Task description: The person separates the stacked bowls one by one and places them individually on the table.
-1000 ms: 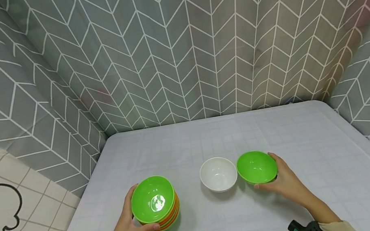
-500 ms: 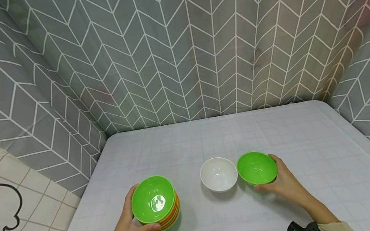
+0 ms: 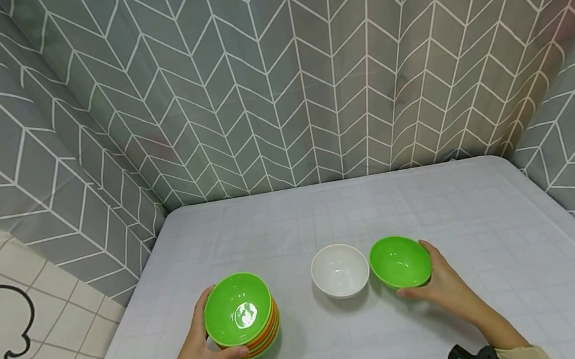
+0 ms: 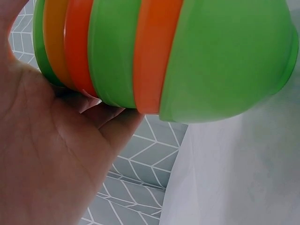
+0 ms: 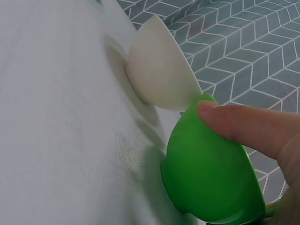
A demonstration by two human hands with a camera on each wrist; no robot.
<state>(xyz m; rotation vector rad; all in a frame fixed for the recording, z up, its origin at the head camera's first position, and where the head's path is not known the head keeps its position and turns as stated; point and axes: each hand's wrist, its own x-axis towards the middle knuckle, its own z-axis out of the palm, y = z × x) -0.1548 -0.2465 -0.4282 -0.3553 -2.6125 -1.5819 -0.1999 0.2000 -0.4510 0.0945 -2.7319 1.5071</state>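
On the left of the table, my left hand (image 3: 196, 349) grips a stack of nested bowls (image 4: 115, 51), thumb at the near side and fingers round the far side. Green and orange bands alternate down the stack, and a green bowl (image 3: 238, 310) tops it. To the right, my right hand (image 3: 438, 281) holds a single green bowl (image 3: 399, 262) by its right side; in the right wrist view the thumb (image 5: 234, 119) presses near its rim. Just left of that bowl stands a white bowl (image 3: 340, 271), upright on the cloth, its rim close to the green one.
A white cloth (image 3: 328, 214) covers the table. Grey curtains with a white chevron pattern (image 3: 275, 79) rise behind it and at both sides. Each wrist wears a black device (image 3: 476, 358). Pale tiles with a black outline drawing (image 3: 7, 357) show at the far left.
The green bowl in my right hand has shifted very slightly toward me and to the right. My left hand and the stack have stayed in place.
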